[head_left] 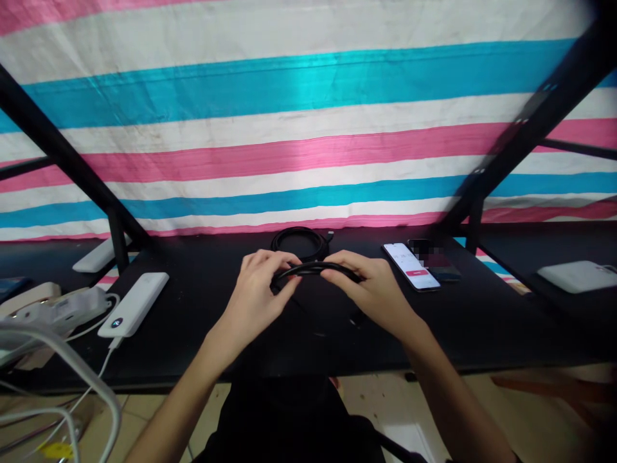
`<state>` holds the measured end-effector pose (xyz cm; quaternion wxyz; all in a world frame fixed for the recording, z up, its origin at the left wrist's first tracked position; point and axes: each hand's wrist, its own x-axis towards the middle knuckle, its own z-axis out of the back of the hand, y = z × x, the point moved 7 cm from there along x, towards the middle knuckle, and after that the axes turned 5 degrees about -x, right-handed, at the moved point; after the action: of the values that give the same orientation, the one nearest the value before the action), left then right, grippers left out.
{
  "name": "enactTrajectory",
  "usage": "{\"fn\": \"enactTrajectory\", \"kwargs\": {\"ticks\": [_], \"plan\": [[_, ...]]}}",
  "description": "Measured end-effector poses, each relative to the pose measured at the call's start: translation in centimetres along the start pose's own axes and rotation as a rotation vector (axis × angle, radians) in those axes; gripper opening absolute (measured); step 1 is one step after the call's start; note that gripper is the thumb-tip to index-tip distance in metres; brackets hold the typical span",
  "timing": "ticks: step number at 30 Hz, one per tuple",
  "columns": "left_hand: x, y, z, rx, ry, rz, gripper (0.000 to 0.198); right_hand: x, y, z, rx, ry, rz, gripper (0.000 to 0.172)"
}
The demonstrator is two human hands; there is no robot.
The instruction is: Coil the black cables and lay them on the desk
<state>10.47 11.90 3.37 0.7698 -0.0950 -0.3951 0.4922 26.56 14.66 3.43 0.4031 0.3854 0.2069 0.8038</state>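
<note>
Between my hands is a bundled black cable [313, 269], held just above the black table. My left hand [260, 283] pinches its left end with thumb and fingers. My right hand [369, 286] grips the right part of the bundle the same way. Behind them a second coiled black cable [299, 231] lies on the table, with a light-coloured plug [330, 236] at its right side. A small dark piece, perhaps a cable end [355, 318], shows below my right hand; I cannot make out whether it belongs to the held bundle.
On the black table [202, 334], a phone with a lit screen [409, 265] and a dark phone [441, 263] lie right. A white power bank [135, 303] with a cord is left, beside a power strip [72, 308]. Black metal bars [58, 141] slant up both sides before a striped sheet [289, 154].
</note>
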Motion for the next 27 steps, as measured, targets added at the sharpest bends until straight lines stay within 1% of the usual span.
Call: {"fn": "enactTrajectory", "kwargs": {"ticks": [2, 3, 4, 5, 7, 8, 10, 12, 14, 15, 16, 17, 19, 20, 21, 22, 24, 25, 27], "plan": [[-0.7, 1.6, -0.1, 0.051, -0.039, 0.072, 0.034, -0.4, -0.4, 1.3, 0.023, -0.133, -0.015, 0.010], [-1.2, 2.6, -0.3, 0.041, -0.044, 0.121, 0.039, -0.7, -0.6, 2.0, 0.033, -0.195, -0.030, 0.010], [-1.7, 3.6, -0.6, 0.002, -0.040, 0.172, 0.039, -0.9, -0.9, 2.7, 0.044, -0.255, -0.048, 0.010], [-2.2, 4.5, -1.0, -0.066, -0.026, 0.225, 0.034, -1.2, -1.2, 3.4, 0.061, -0.318, -0.071, 0.011], [-3.3, 5.9, -2.0, -0.267, 0.041, 0.327, 0.021, -1.9, -2.0, 4.8, 0.103, -0.455, -0.133, 0.014], [-3.8, 6.2, -2.6, -0.374, 0.086, 0.371, 0.020, -2.3, -2.5, 5.3, 0.122, -0.517, -0.166, 0.016], [-4.8, 6.2, -3.3, -0.592, 0.155, 0.430, 0.022, -2.9, -3.5, 5.8, 0.156, -0.604, -0.224, 0.019], [-5.6, 5.8, -3.3, -0.822, 0.168, 0.453, 0.023, -3.2, -4.7, 5.8, 0.194, -0.638, -0.263, 0.021], [-6.1, 5.2, -2.9, -1.058, 0.167, 0.444, 0.027, -3.4, -5.9, 5.4, 0.276, -0.654, -0.298, 0.023], [-6.3, 4.9, -2.8, -1.132, 0.200, 0.435, 0.031, -3.4, -6.4, 5.2, 0.340, -0.658, -0.321, 0.023], [-6.5, 4.6, -2.9, -1.150, 0.269, 0.427, 0.037, -3.5, -6.9, 4.9, 0.414, -0.657, -0.346, 0.023], [-6.7, 4.3, -3.2, -1.114, 0.369, 0.424, 0.043, -3.5, -7.2, 4.7, 0.490, -0.649, -0.370, 0.023], [-7.0, 4.3, -3.8, -0.896, 0.572, 0.446, 0.052, -3.6, -7.3, 4.4, 0.605, -0.599, -0.400, 0.027], [-7.1, 4.8, -4.0, -0.752, 0.634, 0.470, 0.052, -3.6, -7.1, 4.4, 0.634, -0.562, -0.407, 0.029], [-7.0, 5.5, -4.0, -0.610, 0.656, 0.499, 0.048, -3.7, -7.0, 4.4, 0.642, -0.517, -0.410, 0.031], [-6.9, 6.4, -3.7, -0.478, 0.640, 0.526, 0.044, -3.8, -6.8, 4.4, 0.637, -0.469, -0.410, 0.031], [-6.4, 8.2, -3.0, -0.252, 0.558, 0.547, 0.039, -4.2, -6.8, 4.5, 0.602, -0.363, -0.408, 0.032], [-6.2, 9.0, -2.5, -0.173, 0.507, 0.532, 0.037, -4.5, -6.8, 4.4, 0.582, -0.306, -0.401, 0.033], [-5.6, 10.2, -1.5, -0.044, 0.386, 0.457, 0.035, -5.1, -7.0, 4.4, 0.530, -0.188, -0.385, 0.035]]}}
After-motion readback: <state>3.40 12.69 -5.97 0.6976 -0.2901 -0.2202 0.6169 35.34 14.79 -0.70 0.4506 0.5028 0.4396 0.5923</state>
